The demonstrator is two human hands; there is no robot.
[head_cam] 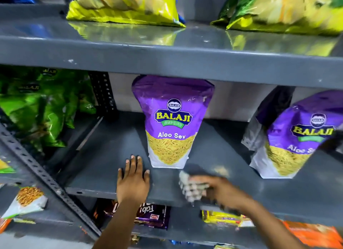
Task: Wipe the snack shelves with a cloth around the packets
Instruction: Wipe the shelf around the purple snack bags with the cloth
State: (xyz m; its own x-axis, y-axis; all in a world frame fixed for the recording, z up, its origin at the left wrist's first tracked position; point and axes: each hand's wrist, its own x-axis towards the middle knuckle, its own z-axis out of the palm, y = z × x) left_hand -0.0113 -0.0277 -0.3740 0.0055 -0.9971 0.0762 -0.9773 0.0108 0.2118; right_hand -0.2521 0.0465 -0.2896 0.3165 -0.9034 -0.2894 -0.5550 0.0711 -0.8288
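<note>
Wiping the middle shelf in front of the purple packets.

Head view: the right hand (220,190), blurred, has its fingers closed on the cloth (193,188) at the shelf (104,156) front edge, just before the Aloo Sev packet (171,124). The left hand (132,180) lies flat, fingers open. Best to press evenly, skirting the packet base and the tilted second packet (295,135).

Cloth (193,188) on shelf (104,167), rt of packet (171,122)

a blurred checked cloth (193,187) lies on the grey middle shelf (104,156), just before an upright purple aloo sev packet (171,122).
</note>
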